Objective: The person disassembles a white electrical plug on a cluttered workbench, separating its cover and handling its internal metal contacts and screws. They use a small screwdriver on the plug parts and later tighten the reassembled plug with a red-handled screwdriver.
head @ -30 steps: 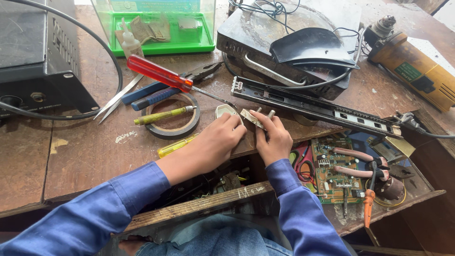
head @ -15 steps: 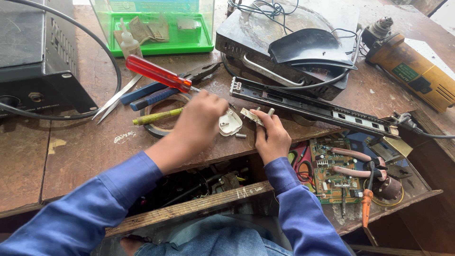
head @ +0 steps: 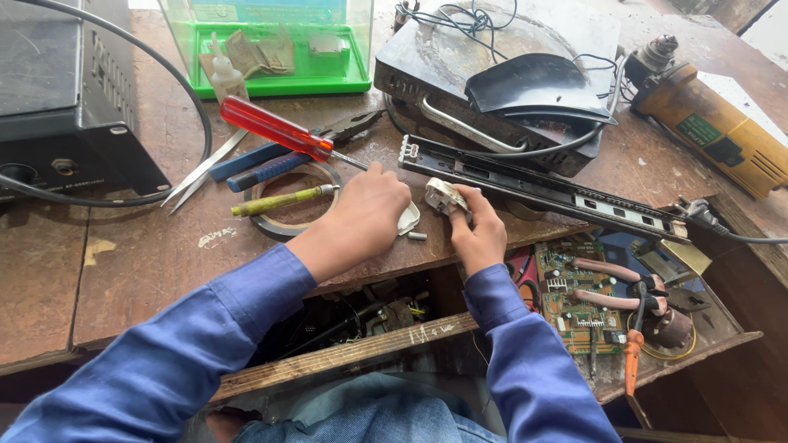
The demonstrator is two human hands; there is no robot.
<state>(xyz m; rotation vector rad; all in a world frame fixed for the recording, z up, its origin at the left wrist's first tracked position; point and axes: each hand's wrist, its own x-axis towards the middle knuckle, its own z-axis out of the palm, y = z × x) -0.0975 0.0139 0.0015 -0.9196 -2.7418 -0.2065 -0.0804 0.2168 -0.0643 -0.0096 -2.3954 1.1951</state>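
Now my right hand [head: 480, 234] pinches the small white part [head: 444, 195] near the counter's [head: 148, 271] front edge; my left hand [head: 369, 209] covers its white cover [head: 408, 220], loosely curled; rejoining them likely needs careful alignment

Red-handled screwdriver [head: 275, 129] lying across blue-handled pliers [head: 271, 161]. Yellow angle grinder [head: 712, 131] at right edge. Green circuit board [head: 574, 297] in open drawer.

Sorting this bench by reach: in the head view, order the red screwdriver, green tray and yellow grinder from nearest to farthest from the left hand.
1. Red screwdriver, up-left of the left hand.
2. Green tray, behind it.
3. Yellow grinder, far right.
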